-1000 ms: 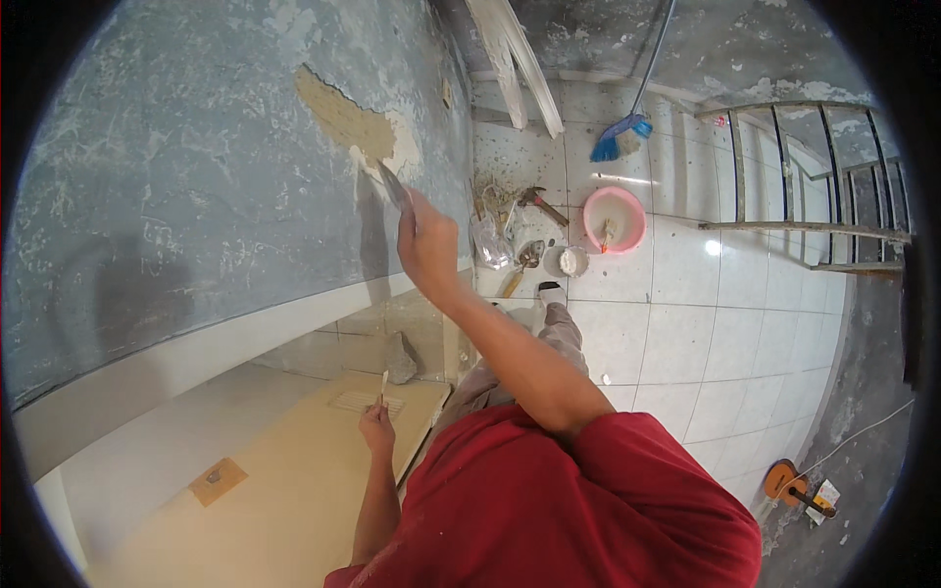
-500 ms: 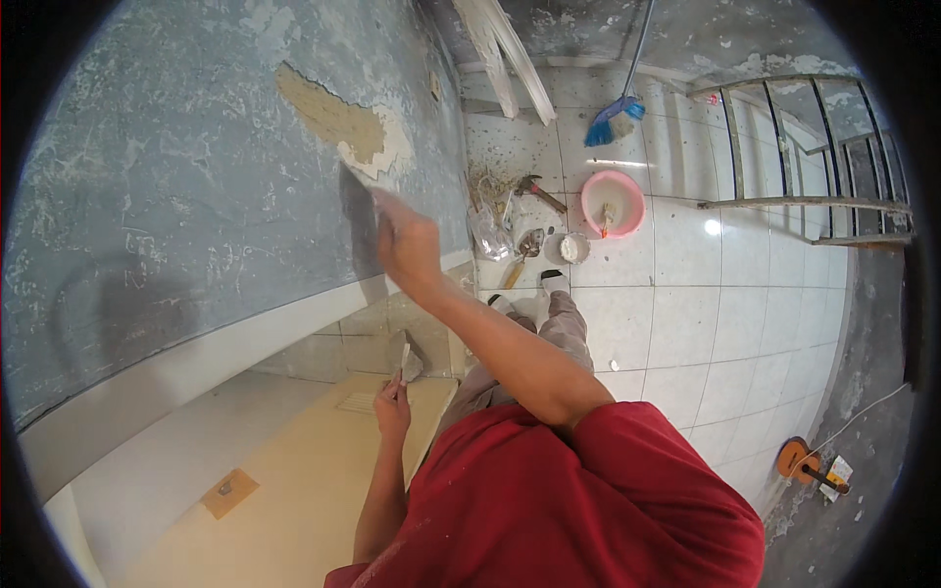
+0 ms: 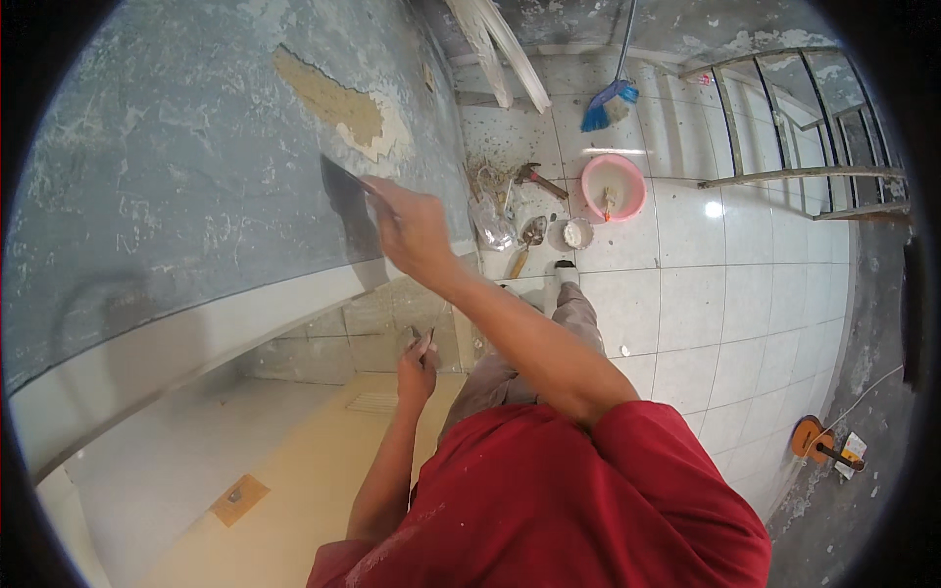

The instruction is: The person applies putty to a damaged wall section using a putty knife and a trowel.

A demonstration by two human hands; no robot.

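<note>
My right hand (image 3: 412,233) is closed around a putty knife (image 3: 345,179), its dark wide blade angled up and left at the blue-grey wall (image 3: 196,176). Just above the blade is a chipped patch (image 3: 328,101) of bare tan plaster with a ragged white border. Whether the blade touches the wall I cannot tell. Lower down, my left hand (image 3: 418,372) grips a second putty knife (image 3: 416,339), held out over the pale yellow surface. That blade is turned nearly edge-on, so little of it shows.
On the white tiled floor lie a hammer (image 3: 541,180), a trowel (image 3: 529,245), a small tub of white paste (image 3: 576,233) and a pink basin (image 3: 615,157). A blue broom (image 3: 610,105) and long white strips (image 3: 500,54) stand farther off. A metal ladder (image 3: 804,176) is at the right.
My right hand has drawn the putty knife down and away from the patch's lower edge, its blade now angled more to the left. My left hand has moved up and right, turning its knife edge-on.
</note>
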